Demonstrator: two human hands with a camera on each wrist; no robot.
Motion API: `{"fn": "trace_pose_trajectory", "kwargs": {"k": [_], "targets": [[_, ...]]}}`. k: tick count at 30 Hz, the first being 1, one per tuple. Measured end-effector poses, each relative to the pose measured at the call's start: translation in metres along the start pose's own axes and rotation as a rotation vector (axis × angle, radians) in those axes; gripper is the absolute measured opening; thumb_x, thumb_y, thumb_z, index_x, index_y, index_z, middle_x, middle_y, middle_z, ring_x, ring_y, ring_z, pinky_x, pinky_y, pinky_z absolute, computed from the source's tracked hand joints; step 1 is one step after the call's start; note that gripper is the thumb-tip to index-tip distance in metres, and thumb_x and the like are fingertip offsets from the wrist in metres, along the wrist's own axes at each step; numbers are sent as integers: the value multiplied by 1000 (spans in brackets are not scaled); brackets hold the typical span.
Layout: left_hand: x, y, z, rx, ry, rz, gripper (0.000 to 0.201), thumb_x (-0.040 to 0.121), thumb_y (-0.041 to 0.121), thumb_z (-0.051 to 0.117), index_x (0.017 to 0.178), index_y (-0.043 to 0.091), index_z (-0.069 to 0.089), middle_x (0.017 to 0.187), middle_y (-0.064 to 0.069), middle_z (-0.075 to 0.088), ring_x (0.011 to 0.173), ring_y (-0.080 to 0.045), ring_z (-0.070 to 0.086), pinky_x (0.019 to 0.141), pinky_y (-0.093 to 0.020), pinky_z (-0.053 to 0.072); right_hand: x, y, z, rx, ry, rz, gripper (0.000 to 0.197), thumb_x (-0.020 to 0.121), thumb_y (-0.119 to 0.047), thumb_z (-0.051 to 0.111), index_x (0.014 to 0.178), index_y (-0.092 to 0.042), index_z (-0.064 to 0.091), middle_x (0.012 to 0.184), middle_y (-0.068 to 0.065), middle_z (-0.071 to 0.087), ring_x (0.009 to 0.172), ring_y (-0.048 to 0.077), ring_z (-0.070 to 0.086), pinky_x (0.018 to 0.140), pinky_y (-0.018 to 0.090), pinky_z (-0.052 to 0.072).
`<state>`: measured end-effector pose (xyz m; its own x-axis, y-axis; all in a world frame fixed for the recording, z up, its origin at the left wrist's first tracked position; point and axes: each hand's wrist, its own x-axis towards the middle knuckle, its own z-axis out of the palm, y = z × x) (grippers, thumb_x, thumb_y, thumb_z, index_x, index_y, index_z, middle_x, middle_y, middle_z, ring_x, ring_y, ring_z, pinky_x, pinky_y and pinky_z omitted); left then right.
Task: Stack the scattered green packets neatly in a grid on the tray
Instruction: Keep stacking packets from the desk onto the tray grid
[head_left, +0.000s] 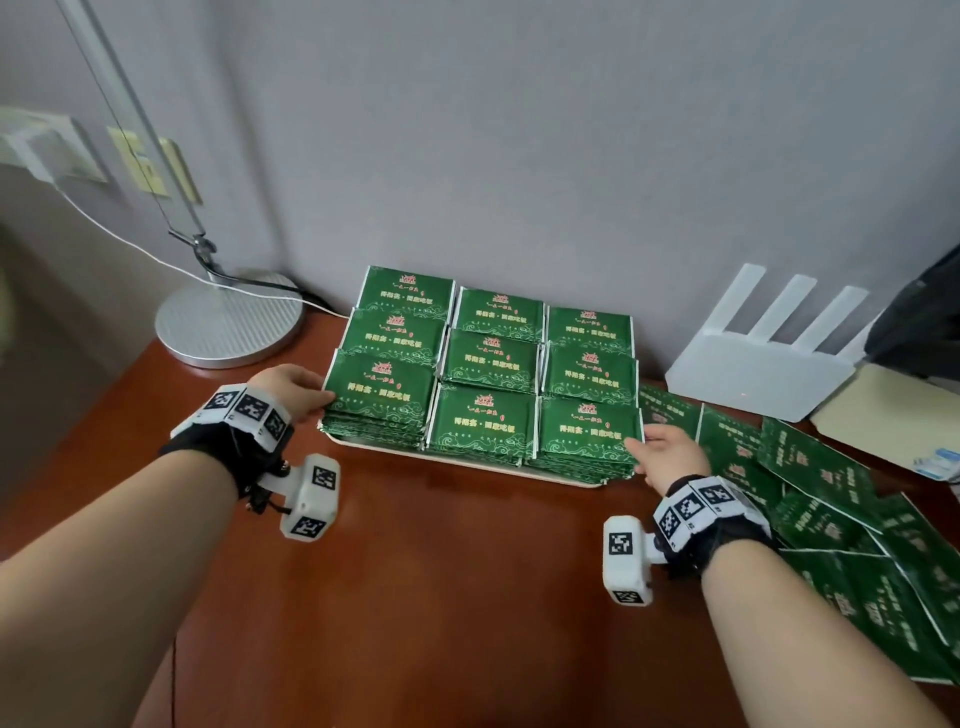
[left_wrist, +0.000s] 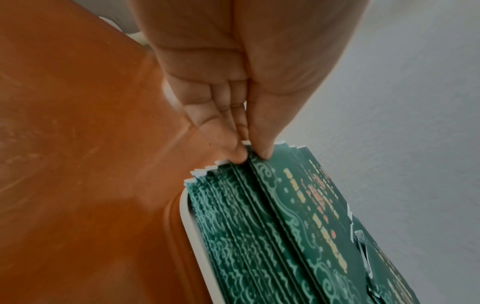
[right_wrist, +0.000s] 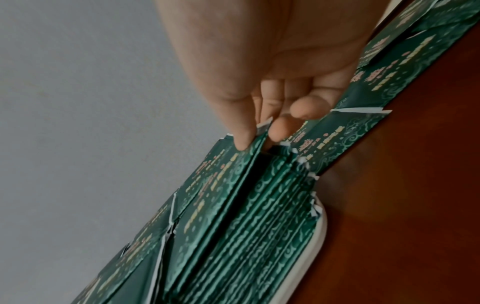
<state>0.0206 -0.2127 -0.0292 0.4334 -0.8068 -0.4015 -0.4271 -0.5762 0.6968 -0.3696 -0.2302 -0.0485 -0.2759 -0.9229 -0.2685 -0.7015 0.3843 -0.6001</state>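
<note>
A: From the head view we see nine stacks of flat green foil packets (head_left: 487, 358) in a three-by-three grid on the shallow white tray (head_left: 467, 464), which sits on the red-brown wooden table (head_left: 441, 597). Our left hand (head_left: 291, 387) meets the near-left stack's corner, our right hand (head_left: 670, 454) the near-right one.

B: More loose green packets (head_left: 857, 545) lie scattered to the right, cut off by the frame edge. Our fingertips are hidden there.

A: The left wrist view shows them: thumb (left_wrist: 262, 131) on the top packet (left_wrist: 298, 195), fingers (left_wrist: 221, 131) beneath it, pinching its corner narrowly. The tray's rim (left_wrist: 192, 232) shows below.

B: The right wrist view shows our thumb (right_wrist: 239, 123) and a finger (right_wrist: 280, 128) pinching the top packet's (right_wrist: 223, 174) corner, lifted off the stack (right_wrist: 272, 216) with a dark gap between. Print is blurred.
</note>
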Motion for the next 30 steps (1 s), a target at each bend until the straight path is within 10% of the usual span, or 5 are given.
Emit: {"fn": "trace_pose_trajectory", "kwargs": {"k": [6, 14, 18, 22, 30], "targets": [[7, -5, 1, -40, -11, -29, 19, 85, 3, 63, 70, 11, 53, 63, -7, 55, 25, 1, 47, 31, -10, 40, 2, 1, 4, -19, 27, 2, 40, 88, -25, 59, 124, -9, 52, 115, 10, 63, 96, 28, 64, 88, 34, 47], [13, -12, 4, 7, 3, -7, 5, 86, 1, 59, 91, 0, 60, 63, -7, 55, 26, 0, 49, 33, -12, 43, 2, 8, 6, 18, 32, 20, 41, 88, -22, 58, 126, -9, 48, 86, -1, 60, 80, 23, 64, 85, 43, 52], [8, -9, 2, 109, 36, 1, 17, 85, 11, 63, 101, 5, 61, 82, -13, 66, 66, -22, 64, 61, -28, 53, -3, 10, 2, 44, -8, 28, 44, 90, -20, 56, 130, -10, 43, 79, -6, 54, 75, 21, 63, 82, 43, 54], [-7, 4, -4, 249, 107, 33, 44, 82, 22, 67, 122, 9, 54, 122, -13, 57, 108, -30, 57, 93, -36, 46, -9, 14, -12, -6, -32, 28, 46, 90, -24, 55, 131, -11, 42, 113, 10, 60, 95, 27, 62, 88, 43, 51], [-77, 57, 30, 487, 92, 279, 56, 83, 33, 64, 134, 20, 44, 139, -15, 37, 123, -32, 44, 104, -41, 37, -49, 49, -73, -169, -24, 18, 48, 90, -27, 55, 135, -14, 43, 140, 14, 40, 123, 29, 45, 100, 33, 37]]}}
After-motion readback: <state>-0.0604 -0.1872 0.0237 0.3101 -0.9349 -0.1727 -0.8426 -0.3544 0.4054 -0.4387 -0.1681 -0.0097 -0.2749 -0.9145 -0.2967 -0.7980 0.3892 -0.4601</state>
